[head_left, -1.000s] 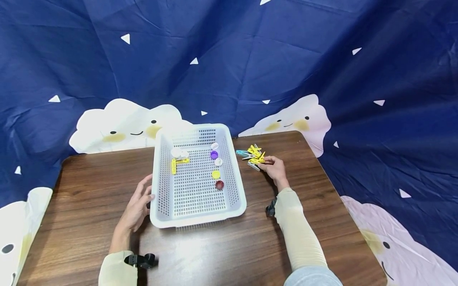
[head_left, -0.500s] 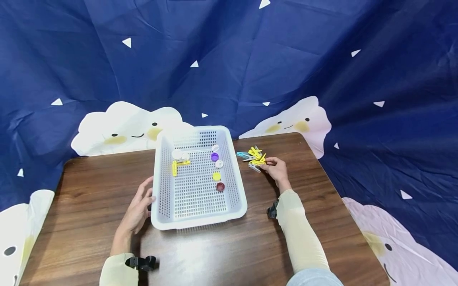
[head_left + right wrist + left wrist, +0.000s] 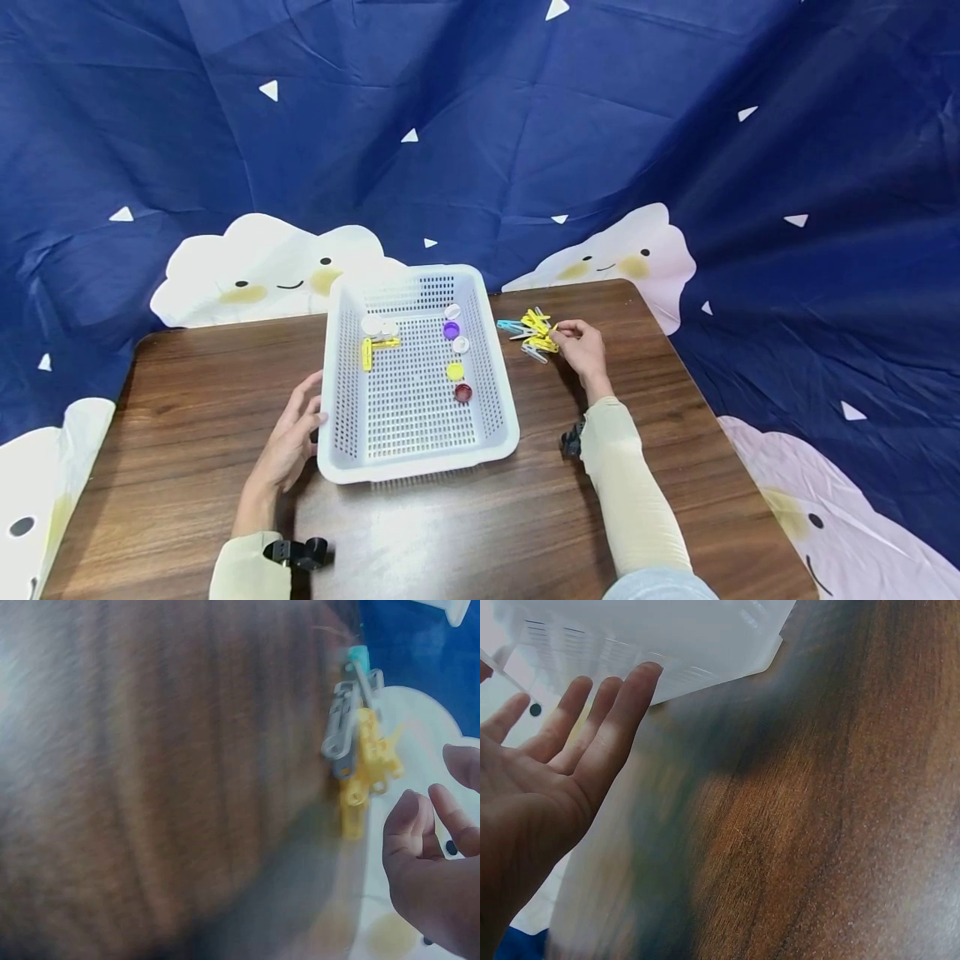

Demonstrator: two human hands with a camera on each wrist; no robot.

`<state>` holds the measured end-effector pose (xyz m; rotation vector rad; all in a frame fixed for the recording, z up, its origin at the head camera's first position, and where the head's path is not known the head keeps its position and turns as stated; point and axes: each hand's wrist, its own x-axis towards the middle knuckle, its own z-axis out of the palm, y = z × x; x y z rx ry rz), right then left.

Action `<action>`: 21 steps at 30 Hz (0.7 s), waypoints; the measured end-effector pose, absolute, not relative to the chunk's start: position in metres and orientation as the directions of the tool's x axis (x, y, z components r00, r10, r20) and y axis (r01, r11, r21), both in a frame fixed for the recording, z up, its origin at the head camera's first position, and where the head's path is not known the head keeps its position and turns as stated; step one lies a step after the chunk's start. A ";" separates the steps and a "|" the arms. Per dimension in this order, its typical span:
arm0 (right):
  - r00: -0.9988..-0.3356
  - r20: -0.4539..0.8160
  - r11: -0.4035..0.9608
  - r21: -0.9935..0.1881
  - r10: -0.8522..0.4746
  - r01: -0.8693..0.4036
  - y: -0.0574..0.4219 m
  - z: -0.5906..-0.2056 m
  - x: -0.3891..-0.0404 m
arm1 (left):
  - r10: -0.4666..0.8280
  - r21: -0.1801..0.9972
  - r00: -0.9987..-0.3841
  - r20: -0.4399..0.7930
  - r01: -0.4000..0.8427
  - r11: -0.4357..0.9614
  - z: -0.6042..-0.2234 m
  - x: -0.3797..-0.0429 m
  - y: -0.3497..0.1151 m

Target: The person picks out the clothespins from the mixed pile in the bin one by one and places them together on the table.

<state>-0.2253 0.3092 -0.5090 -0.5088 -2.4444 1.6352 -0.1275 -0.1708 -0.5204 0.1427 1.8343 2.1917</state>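
Left hand (image 3: 288, 442): loosely spread, touched basket (image 3: 420, 467) | Right hand (image 3: 585, 350): half-curled at clips (image 3: 540, 342), hold couldn't be told | Risk: overlapping clips might have scattered if tugged

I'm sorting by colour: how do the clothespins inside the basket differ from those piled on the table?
The inside clothespins are all yellow; the piled clothespins mix yellow, blue and grey. The inside clothespins lie roughly at a right angle; the piled clothespins overlap in a jumble. Both groups include yellow.
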 end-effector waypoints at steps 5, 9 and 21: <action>-0.934 0.008 0.388 -0.911 0.358 0.141 0.302 -0.495 -0.228 | 0.271 0.975 -0.957 -0.107 -0.154 -0.159 -0.521 -0.127 -0.171; -0.938 0.044 0.357 -0.930 0.343 0.087 0.295 -0.485 -0.230 | 0.270 0.976 -0.957 -0.108 -0.154 -0.154 -0.521 -0.128 -0.171; -0.958 0.076 0.324 -0.946 0.276 0.018 0.276 -0.461 -0.236 | 0.276 0.976 -0.957 -0.095 -0.144 -0.166 -0.522 -0.128 -0.172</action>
